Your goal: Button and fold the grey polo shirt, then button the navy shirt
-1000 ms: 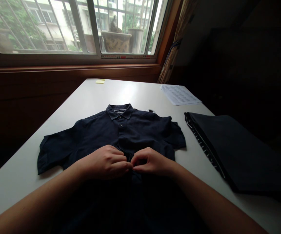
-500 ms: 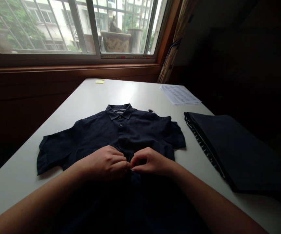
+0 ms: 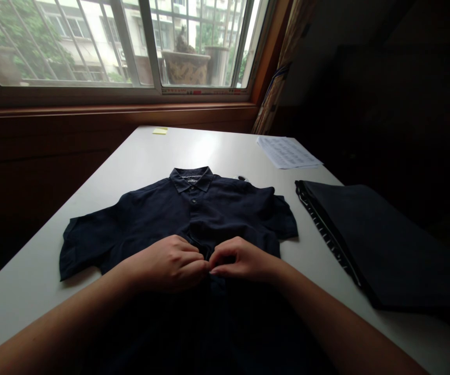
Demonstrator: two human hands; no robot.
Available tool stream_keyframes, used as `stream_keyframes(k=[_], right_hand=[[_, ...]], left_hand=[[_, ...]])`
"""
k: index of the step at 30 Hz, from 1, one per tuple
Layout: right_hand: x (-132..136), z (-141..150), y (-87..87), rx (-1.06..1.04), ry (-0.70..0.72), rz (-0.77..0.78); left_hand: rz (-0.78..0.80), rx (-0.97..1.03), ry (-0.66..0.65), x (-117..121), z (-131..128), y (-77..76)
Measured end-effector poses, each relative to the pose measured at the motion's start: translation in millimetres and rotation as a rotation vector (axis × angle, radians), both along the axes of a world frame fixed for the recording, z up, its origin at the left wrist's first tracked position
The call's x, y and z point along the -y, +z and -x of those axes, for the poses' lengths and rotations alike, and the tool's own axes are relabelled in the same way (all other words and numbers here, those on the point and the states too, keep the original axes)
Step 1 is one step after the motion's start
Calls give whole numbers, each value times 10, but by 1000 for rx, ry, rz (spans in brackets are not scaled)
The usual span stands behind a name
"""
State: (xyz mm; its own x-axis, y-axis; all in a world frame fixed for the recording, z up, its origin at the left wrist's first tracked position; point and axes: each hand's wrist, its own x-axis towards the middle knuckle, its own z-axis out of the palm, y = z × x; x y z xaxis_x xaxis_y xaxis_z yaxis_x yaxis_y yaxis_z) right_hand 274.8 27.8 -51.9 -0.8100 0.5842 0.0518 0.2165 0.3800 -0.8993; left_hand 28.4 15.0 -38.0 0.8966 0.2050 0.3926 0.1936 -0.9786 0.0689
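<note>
A dark navy short-sleeved shirt [image 3: 142, 213] lies face up, its collar [image 3: 191, 179] toward the window and its sleeves spread to both sides. Buttons show on the front placket below the collar. Around the middle of the placket, my left hand [image 3: 174, 263] is closed on the shirt's front edge. Just beside it, fingertips touching or nearly so, my right hand [image 3: 238, 258] pinches the same part of the shirt with thumb and forefinger. Whatever small piece sits between the fingertips is hidden. The shirt's lower part fades into shadow between my forearms.
The shirt rests on a white table [image 3: 103, 190]. To the right lies a dark folder-like item [image 3: 381, 239] with a black-and-white edge. Printed sheets [image 3: 287, 152] and a yellow sticky note [image 3: 160, 130] are at the far side. A small round dark-and-white object [image 3: 241, 178] sits behind the shirt's shoulder.
</note>
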Motion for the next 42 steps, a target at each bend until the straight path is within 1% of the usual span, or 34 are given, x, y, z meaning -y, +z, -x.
stream_keyframes(k=[7,11,16,20,25,28,31,37,42], right_hand=[[10,-9,40,20,6,9],[27,-4,79,45,1,33],[31,-10,105,53,2,72],[27,-28,104,60,3,141],[20,-41,89,50,-18,266],[18,-43,84,37,-17,341],[21,-37,94,27,-13,385],[27,-14,124,18,-25,416],[23,-25,111,17,-26,360]], left_hand=[[0,-24,11,20,-16,28],[5,-47,24,42,-23,53],[34,-76,10,54,-9,72],[10,-67,-5,57,-1,107],[-105,-38,-31,74,-13,148],[-146,-24,-30,81,-17,151],[-166,-7,-39,76,-11,147],[-181,8,-48,43,31,131],[-207,6,-58,14,81,73]])
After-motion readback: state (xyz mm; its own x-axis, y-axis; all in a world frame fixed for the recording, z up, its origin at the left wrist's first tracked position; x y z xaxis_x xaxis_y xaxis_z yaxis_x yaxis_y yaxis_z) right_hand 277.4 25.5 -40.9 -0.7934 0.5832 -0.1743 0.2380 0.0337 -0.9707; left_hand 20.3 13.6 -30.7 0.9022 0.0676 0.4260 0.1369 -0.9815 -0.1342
